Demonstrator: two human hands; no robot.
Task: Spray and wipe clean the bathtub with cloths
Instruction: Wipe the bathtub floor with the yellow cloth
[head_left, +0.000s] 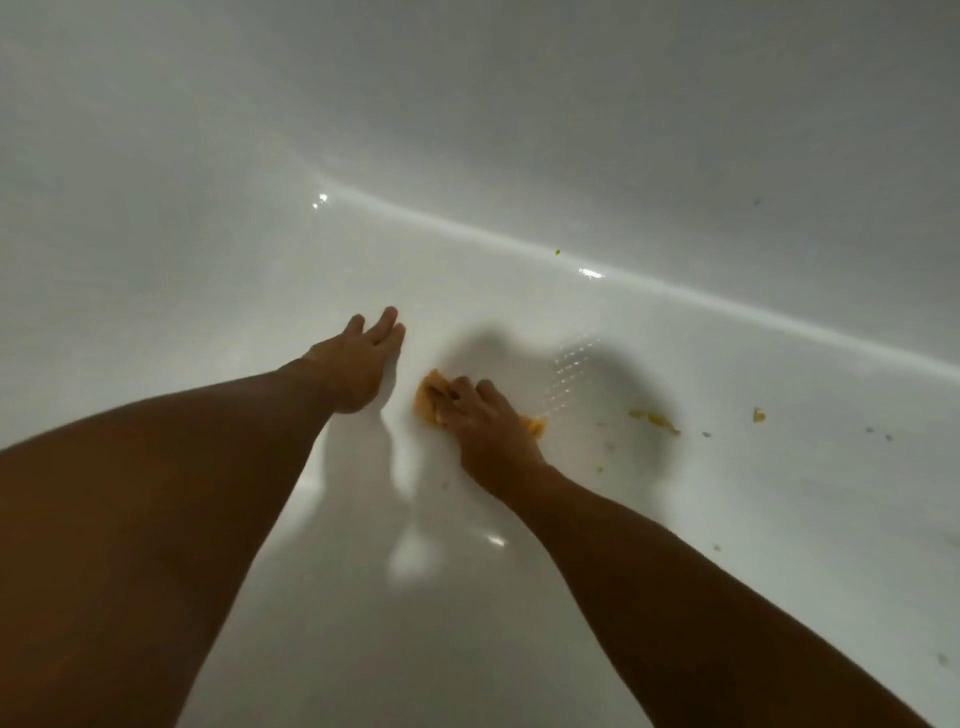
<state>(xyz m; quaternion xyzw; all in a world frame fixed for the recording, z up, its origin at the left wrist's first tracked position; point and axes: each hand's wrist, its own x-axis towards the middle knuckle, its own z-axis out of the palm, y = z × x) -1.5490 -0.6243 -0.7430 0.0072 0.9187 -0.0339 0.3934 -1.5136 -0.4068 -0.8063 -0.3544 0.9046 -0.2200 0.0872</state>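
Observation:
I look down into a white bathtub (727, 519). My right hand (485, 421) grips a bunched orange cloth (428, 397) and presses it on the tub floor near the middle of the view; most of the cloth is hidden under my fingers. My left hand (358, 364) lies flat with straight fingers on the tub floor, just left of the cloth. Yellow-green smears (654, 420) and a small yellow bit (759, 414) lie on the floor to the right of the cloth.
The far tub wall (519, 130) curves up behind the hands, meeting the floor along a bright crease. Small dark specks (878, 432) dot the floor at the right. A patch of raised anti-slip dots (569, 374) sits beside the cloth.

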